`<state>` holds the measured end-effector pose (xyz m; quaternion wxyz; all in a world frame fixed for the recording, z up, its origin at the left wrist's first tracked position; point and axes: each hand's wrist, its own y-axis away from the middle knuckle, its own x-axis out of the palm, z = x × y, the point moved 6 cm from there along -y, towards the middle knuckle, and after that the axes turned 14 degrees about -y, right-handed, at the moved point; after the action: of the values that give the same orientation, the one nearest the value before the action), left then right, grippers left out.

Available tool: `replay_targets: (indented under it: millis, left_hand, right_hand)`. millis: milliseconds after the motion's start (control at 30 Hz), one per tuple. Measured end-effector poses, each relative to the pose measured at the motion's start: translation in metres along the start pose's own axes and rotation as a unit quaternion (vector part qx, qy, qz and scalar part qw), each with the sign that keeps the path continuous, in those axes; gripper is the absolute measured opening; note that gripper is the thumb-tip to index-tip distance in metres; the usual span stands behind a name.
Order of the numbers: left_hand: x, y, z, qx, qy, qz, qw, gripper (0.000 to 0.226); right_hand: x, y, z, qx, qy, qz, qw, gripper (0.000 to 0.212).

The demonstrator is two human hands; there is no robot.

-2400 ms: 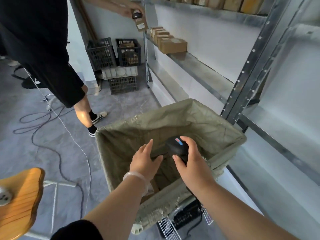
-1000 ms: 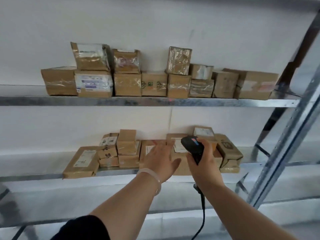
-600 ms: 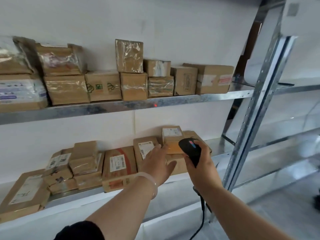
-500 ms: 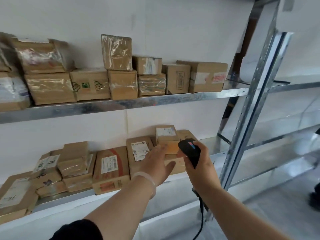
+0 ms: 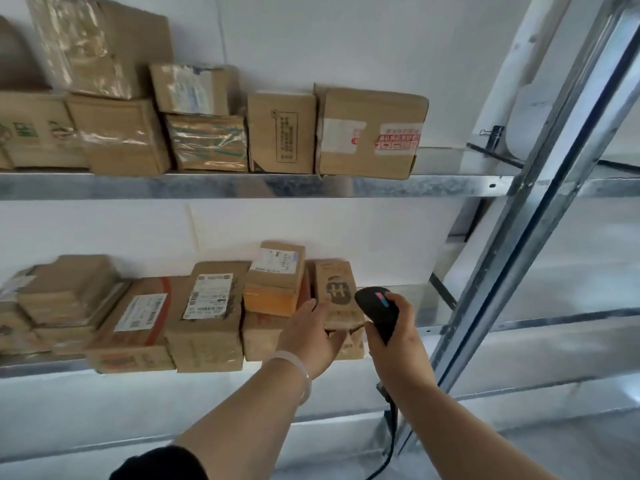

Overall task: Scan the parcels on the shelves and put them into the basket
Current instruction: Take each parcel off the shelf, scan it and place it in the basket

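Several brown cardboard parcels sit on two metal shelves. On the lower shelf (image 5: 460, 327), a narrow parcel with a dark printed logo (image 5: 337, 289) stands at the right end of the row. My left hand (image 5: 310, 332) reaches to it, fingers on its left side and thumb under its front edge. My right hand (image 5: 398, 336) is shut on a black handheld scanner (image 5: 377, 311) just right of that parcel, its cable hanging down. An orange-fronted parcel with a white label (image 5: 275, 282) stands just left of my left hand. The basket is out of view.
The upper shelf (image 5: 242, 185) carries a row of stacked boxes, the rightmost one (image 5: 370, 131) bearing a red-and-white sticker. A slanted metal upright (image 5: 540, 202) of the rack stands close to the right of my right hand. White wall lies behind the shelves.
The view turned from the basket to the shelves, then closed in on them. My left hand moved right along the lower row, from the labelled boxes to the logo parcel. The scanner stayed in my right hand.
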<state>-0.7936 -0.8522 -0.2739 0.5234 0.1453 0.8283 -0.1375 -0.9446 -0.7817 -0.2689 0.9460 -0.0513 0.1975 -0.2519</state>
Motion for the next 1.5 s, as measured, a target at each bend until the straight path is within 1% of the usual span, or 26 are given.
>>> replay_targets:
  millis: [67, 200, 367, 567, 767, 867, 1000, 1067, 1200, 1300, 1400, 1500]
  left_hand:
    - [0.011, -0.005, -0.004, -0.038, 0.002, 0.004, 0.999, 0.052]
    - [0.027, -0.019, -0.008, -0.085, -0.008, -0.003, 0.996, 0.051]
    - [0.043, -0.043, -0.007, -0.123, -0.009, -0.002, 0.992, 0.067]
    - [0.058, -0.072, -0.002, -0.171, -0.046, 0.006, 0.984, 0.072]
    - [0.067, -0.088, -0.004, -0.195, -0.094, 0.038, 0.976, 0.076]
    - [0.072, -0.091, -0.006, -0.211, -0.096, 0.05, 0.972, 0.077]
    - [0.076, -0.096, -0.007, -0.222, -0.112, 0.081, 0.965, 0.089]
    - [0.075, -0.097, -0.006, -0.225, -0.109, 0.079, 0.965, 0.091]
    - [0.071, -0.092, -0.008, -0.225, -0.052, 0.036, 0.972, 0.09]
    - [0.068, -0.082, -0.011, -0.211, 0.04, 0.009, 0.977, 0.09]
    - [0.058, -0.073, -0.013, -0.204, 0.192, -0.032, 0.959, 0.084]
    - [0.046, -0.066, -0.024, -0.158, 0.301, -0.044, 0.939, 0.072]
  right_hand:
    - [-0.004, -0.014, -0.012, 0.011, -0.014, 0.017, 1.0, 0.049]
    - [-0.007, -0.036, -0.032, 0.021, -0.032, 0.028, 0.999, 0.048]
    - [0.003, -0.058, -0.045, 0.032, -0.042, 0.05, 0.997, 0.047]
    - [0.021, -0.089, -0.054, 0.021, -0.05, 0.07, 0.996, 0.05]
    - [0.038, -0.105, -0.066, 0.026, -0.086, 0.074, 0.993, 0.051]
    - [0.041, -0.107, -0.071, 0.03, -0.101, 0.078, 0.991, 0.051]
    - [0.035, -0.109, -0.076, 0.026, -0.11, 0.069, 0.991, 0.049]
    - [0.033, -0.108, -0.077, 0.024, -0.113, 0.081, 0.99, 0.05]
    - [0.024, -0.105, -0.073, 0.035, -0.142, 0.081, 0.986, 0.05]
    - [0.01, -0.107, -0.068, 0.048, -0.163, 0.059, 0.984, 0.047]
    - [-0.008, -0.11, -0.062, 0.042, -0.153, 0.029, 0.987, 0.043]
    - [-0.019, -0.11, -0.058, 0.046, -0.15, 0.021, 0.987, 0.043]
